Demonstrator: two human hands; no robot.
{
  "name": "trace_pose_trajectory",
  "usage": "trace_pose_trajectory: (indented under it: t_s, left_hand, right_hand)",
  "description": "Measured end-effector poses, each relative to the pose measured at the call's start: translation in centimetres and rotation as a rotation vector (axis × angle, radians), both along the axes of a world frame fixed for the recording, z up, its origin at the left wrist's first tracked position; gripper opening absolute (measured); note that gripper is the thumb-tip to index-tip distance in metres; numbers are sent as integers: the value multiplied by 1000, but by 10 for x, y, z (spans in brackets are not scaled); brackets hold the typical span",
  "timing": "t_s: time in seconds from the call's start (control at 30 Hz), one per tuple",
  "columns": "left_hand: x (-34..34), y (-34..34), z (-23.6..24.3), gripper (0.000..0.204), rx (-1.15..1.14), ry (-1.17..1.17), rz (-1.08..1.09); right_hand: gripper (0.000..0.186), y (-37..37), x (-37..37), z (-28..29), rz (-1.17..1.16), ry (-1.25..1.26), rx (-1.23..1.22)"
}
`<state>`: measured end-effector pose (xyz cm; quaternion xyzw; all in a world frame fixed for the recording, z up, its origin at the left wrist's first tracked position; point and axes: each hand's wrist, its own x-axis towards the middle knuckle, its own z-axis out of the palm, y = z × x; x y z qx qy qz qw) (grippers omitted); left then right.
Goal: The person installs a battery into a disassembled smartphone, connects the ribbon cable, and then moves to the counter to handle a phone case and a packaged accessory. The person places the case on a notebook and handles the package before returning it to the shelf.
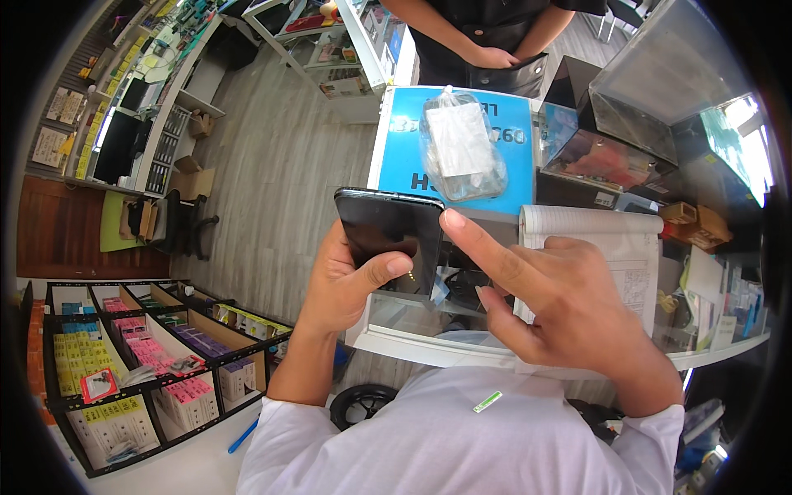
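A black smartphone (388, 227) with a dark screen is held upright and slightly tilted in my left hand (351, 280), whose thumb lies across its front. My right hand (553, 297) is beside the phone, its index finger stretched out and the fingertip at the phone's upper right corner. The right thumb is apart from the index finger, the other fingers are partly curled, and no object shows in that hand. Beyond the phone, a clear plastic bag (487, 173) with a white paper label lies on a blue printed sheet (396, 132) on the counter.
An open notebook (586, 227) lies to the right on the glass counter. Across it stands a person (495, 49) in black with hands together. At the left is a divided rack (165, 322) of small coloured boxes. A blue pen-like tool (243, 436) lies by my left sleeve.
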<state>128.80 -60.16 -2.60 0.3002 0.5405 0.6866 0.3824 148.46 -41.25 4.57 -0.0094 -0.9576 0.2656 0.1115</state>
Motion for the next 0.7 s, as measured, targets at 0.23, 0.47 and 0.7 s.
trace_pose_trajectory:
  t_s: [0.23,0.47,0.7]
  left_hand:
    - [-5,-8,7,37,-31,93,-41]
    - [-4,-13,16,31,-71,169,-53]
    - [-2,-12,19,37,-121,290,-76]
  right_hand:
    - [84,11,-1,7,38,45,-12]
    - [82,17,-4,16,72,52,56]
    - [77,21,-9,22,113,72,110]
